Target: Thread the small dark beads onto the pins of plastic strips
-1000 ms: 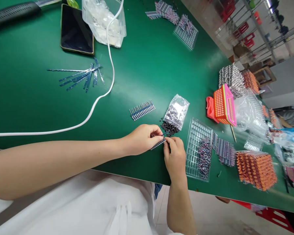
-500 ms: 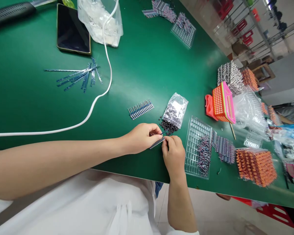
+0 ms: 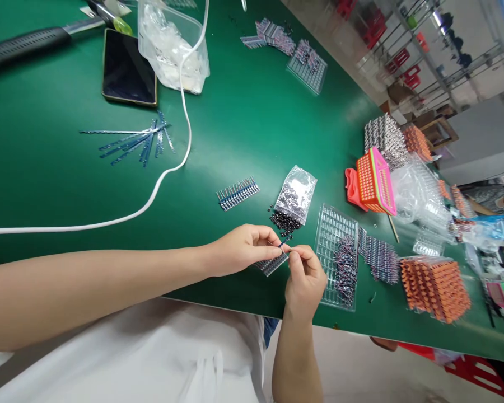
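My left hand [image 3: 256, 247] is closed in a pinch on a thin blue strip [image 3: 284, 242], whose end shows past the fingertips. Against it, the fingertips of my right hand [image 3: 306, 280] press together on something too small to make out. Just under the left fingers is a grey ridged row of small parts [image 3: 273, 264]; whether it is held or lies on the table I cannot tell. Above the hands, small dark beads [image 3: 285, 222] spill from a clear plastic bag [image 3: 296, 193]. A row of pinned parts on a blue strip [image 3: 238, 193] lies further left.
Right of my hands lies a clear compartment tray [image 3: 330, 240] partly covered with thin wired parts. Beyond are an orange stack [image 3: 434, 288] and an orange basket [image 3: 369, 179]. A white cable [image 3: 162, 176], loose blue strips [image 3: 130, 143], a phone [image 3: 129, 67] and a plastic tub [image 3: 201, 61] occupy the left.
The view has shifted slightly. Both hands have moved a little down and right, still meeting at the fingertips. More of the grey ridged row shows beneath the left fingers.
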The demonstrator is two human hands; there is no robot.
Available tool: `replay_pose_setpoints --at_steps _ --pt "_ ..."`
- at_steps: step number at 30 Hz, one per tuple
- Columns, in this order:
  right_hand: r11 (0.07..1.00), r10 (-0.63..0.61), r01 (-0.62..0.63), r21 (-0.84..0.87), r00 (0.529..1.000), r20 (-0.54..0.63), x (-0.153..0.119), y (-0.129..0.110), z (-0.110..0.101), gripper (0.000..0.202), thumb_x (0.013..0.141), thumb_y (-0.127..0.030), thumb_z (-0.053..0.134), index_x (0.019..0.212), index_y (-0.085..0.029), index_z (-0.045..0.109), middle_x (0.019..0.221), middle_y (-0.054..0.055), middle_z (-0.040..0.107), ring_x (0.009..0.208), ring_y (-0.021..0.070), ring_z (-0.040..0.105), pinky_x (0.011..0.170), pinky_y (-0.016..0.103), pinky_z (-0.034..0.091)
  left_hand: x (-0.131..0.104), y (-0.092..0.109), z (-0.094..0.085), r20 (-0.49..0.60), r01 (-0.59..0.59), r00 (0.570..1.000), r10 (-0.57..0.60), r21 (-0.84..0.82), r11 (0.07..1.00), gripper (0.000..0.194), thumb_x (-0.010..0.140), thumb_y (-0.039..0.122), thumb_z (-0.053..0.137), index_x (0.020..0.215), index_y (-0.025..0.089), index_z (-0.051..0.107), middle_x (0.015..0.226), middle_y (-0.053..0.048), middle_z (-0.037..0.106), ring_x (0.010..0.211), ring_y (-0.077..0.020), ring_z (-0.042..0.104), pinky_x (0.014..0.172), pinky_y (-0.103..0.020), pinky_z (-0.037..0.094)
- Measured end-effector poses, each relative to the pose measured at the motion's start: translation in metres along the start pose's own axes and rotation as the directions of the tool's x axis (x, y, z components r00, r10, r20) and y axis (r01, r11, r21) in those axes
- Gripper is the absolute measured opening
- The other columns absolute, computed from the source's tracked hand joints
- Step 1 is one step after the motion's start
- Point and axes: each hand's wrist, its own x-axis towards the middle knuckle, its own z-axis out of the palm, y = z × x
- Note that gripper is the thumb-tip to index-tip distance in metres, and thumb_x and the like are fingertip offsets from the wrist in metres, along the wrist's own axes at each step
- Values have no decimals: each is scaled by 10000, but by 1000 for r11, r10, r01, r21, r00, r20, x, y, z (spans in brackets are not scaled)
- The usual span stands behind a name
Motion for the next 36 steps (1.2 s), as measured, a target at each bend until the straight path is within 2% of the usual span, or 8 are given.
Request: replay_pose_setpoints --at_steps 2,6,10,16,21,24,29,36 --pt "997 -71 71 -4 995 -72 -4 1 5 122 903 -266 622 810 -193 653 797 20 655 771 159 647 692 295 515 -2 0 2 -9 10 1000 -10 -30 1000 208 790 353 698 818 166 610 894 -39 716 829 -166 640 723 -283 473" --pt "965 -224 199 -170 964 -143 -10 4 7 69 901 -245 628 856 -207 665 811 28 646 763 166 641 679 317 526 -5 1 3 6 21 1000 -21 -52 998 209 801 356 696 828 168 607 907 -50 715 849 -174 648 729 -292 487" --pt "930 -300 260 -260 946 -126 -11 7 3 58 908 -245 608 904 -220 661 845 38 650 776 175 646 678 342 540 -8 2 5 13 -31 999 31 -22 999 163 822 322 678 842 167 629 920 -49 719 863 -171 654 785 -309 516" --pt "923 -322 289 -255 942 -97 -12 10 2 37 903 -227 612 922 -230 644 838 32 627 776 172 628 670 341 538 -12 2 5 36 -150 989 146 125 981 128 873 284 627 915 170 666 986 -66 734 946 -193 679 895 -350 547" --pt "918 -343 326 -225 938 -42 -13 12 -1 93 904 -187 607 971 -245 636 852 31 630 782 168 629 641 322 535 -13 5 1 95 -297 955 282 346 890 110 903 230 589 915 162 674 1023 -77 741 977 -197 687 908 -341 534" --pt "893 -400 389 -228 916 -5 -12 14 -2 176 904 -155 606 1033 -272 631 875 26 649 793 170 646 658 339 552 -12 7 0 121 -342 939 321 400 850 108 905 209 585 923 157 678 1019 -74 739 966 -186 683 899 -325 526" --pt "810 -482 455 -371 876 22 -12 15 -3 190 909 -154 604 1047 -283 627 896 25 662 795 171 660 692 355 555 -11 9 -1 109 -254 967 231 325 911 130 916 238 575 931 150 670 999 -78 736 949 -194 683 884 -333 543" --pt "908 -339 319 -272 940 -29 -13 12 -1 79 932 -173 575 975 -218 625 889 44 636 826 168 640 692 323 541 -10 5 0 85 -190 981 176 210 959 117 899 253 603 925 150 652 1055 -92 731 1004 -209 686 926 -363 556"
